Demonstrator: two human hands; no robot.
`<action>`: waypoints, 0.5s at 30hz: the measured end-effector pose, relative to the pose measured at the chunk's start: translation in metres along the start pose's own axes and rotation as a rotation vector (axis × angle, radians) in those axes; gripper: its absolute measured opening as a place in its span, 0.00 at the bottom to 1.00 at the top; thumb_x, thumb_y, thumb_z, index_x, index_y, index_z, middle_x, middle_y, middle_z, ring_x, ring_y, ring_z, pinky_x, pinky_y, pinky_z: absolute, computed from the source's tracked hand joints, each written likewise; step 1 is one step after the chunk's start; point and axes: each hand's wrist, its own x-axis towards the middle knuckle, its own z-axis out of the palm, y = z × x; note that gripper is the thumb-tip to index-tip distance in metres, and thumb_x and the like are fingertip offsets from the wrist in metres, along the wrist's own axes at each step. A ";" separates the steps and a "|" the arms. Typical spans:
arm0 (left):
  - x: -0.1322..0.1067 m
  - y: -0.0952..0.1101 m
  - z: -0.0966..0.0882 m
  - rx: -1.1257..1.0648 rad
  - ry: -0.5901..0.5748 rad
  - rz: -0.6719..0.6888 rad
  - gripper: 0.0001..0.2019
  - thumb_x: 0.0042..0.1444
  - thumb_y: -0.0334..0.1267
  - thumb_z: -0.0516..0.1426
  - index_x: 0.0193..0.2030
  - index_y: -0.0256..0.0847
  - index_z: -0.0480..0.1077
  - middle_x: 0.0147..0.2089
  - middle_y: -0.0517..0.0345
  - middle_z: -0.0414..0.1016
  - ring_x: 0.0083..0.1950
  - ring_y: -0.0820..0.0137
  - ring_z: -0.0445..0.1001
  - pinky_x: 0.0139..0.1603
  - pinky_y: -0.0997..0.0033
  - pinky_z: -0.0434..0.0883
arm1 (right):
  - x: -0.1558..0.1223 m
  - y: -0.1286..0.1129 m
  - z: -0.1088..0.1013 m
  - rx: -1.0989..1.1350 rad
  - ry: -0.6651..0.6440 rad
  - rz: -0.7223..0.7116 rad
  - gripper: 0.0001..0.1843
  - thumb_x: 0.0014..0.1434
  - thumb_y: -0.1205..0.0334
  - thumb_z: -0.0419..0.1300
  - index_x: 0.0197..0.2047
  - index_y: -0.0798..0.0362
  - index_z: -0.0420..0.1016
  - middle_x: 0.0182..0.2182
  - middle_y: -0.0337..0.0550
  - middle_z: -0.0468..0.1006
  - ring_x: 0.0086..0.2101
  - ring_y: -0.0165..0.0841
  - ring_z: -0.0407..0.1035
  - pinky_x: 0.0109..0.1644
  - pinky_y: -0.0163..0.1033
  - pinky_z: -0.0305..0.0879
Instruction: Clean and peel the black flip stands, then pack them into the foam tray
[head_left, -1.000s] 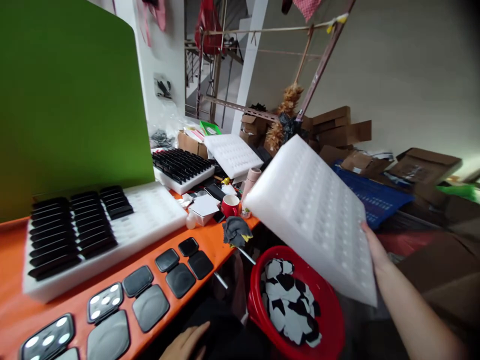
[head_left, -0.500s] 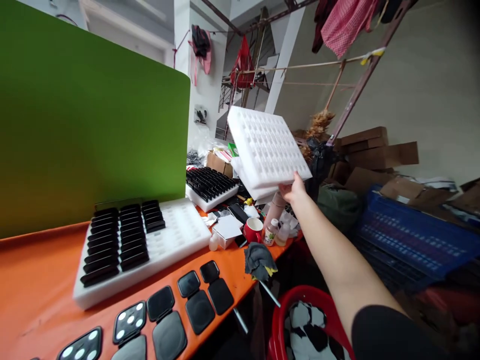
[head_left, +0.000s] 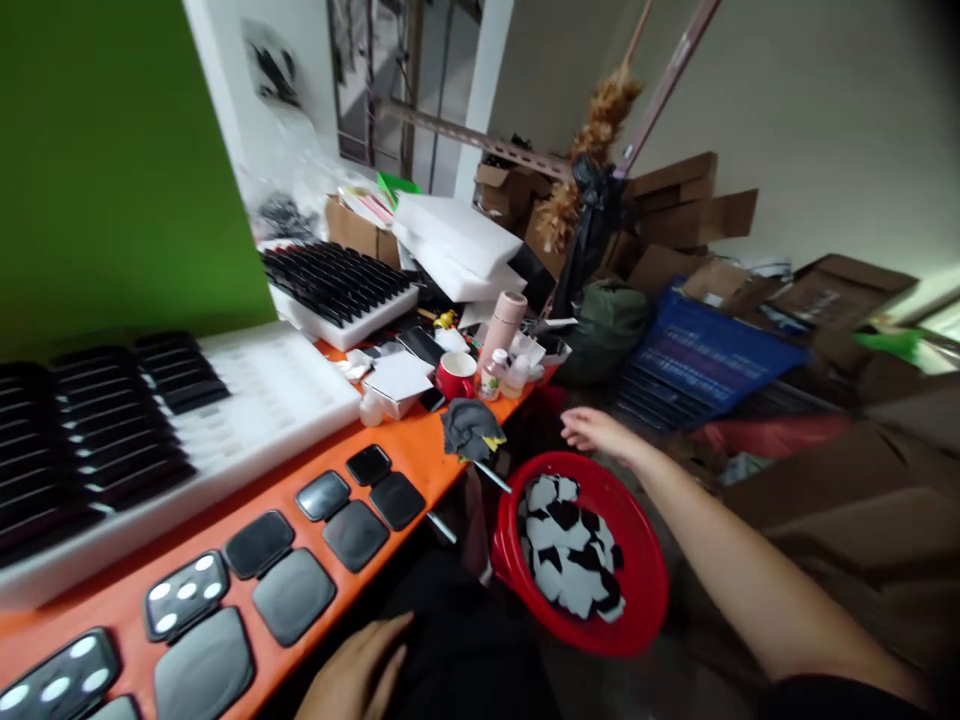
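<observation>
My right hand [head_left: 596,432] hangs in the air above the far rim of a red basin [head_left: 651,590]; its loosely bent fingers hold nothing. My left hand [head_left: 356,675] lies low near my dark-clothed lap, fingers stretched and slightly apart. Between it and the table's back stand several open black compact-like cases [head_left: 292,595] in a row, some with white dots inside. Behind them is a white foam tray [head_left: 274,385], partly filled with rows of black cases [head_left: 120,430]. White foam slabs [head_left: 461,235] lie stacked at the table's far end.
A second foam tray [head_left: 352,325] full of black pieces sits further back. Near the table edge are a red mug [head_left: 455,378], pink bottle [head_left: 504,325], small bottles and a grey cloth [head_left: 472,428]. A green panel [head_left: 120,180] stands left; cardboard boxes [head_left: 847,290] are piled right.
My right hand has let go of the white foam tray, which now rests on the stack, and has come down toward the basin. The view has turned down and right; my left hand has appeared.
</observation>
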 end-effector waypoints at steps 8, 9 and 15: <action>-0.001 0.006 0.004 0.081 0.018 0.098 0.14 0.55 0.45 0.51 0.49 0.51 0.66 0.46 0.62 0.74 0.46 0.70 0.73 0.46 0.72 0.71 | -0.050 0.176 0.026 -0.471 -0.023 0.340 0.13 0.58 0.60 0.56 0.45 0.57 0.68 0.44 0.46 0.70 0.42 0.36 0.66 0.47 0.48 0.62; -0.002 0.006 0.003 0.086 0.025 0.100 0.14 0.55 0.45 0.51 0.49 0.51 0.67 0.46 0.62 0.74 0.45 0.70 0.73 0.45 0.73 0.72 | -0.049 0.186 0.029 -0.498 -0.001 0.363 0.15 0.59 0.59 0.55 0.47 0.56 0.66 0.47 0.47 0.68 0.45 0.37 0.64 0.48 0.49 0.61; -0.001 0.007 0.004 0.089 0.044 0.102 0.15 0.54 0.46 0.52 0.48 0.51 0.68 0.45 0.63 0.75 0.43 0.70 0.74 0.44 0.74 0.72 | -0.033 0.214 0.042 -0.466 0.177 0.536 0.20 0.59 0.56 0.53 0.53 0.55 0.62 0.52 0.49 0.62 0.50 0.41 0.60 0.52 0.54 0.57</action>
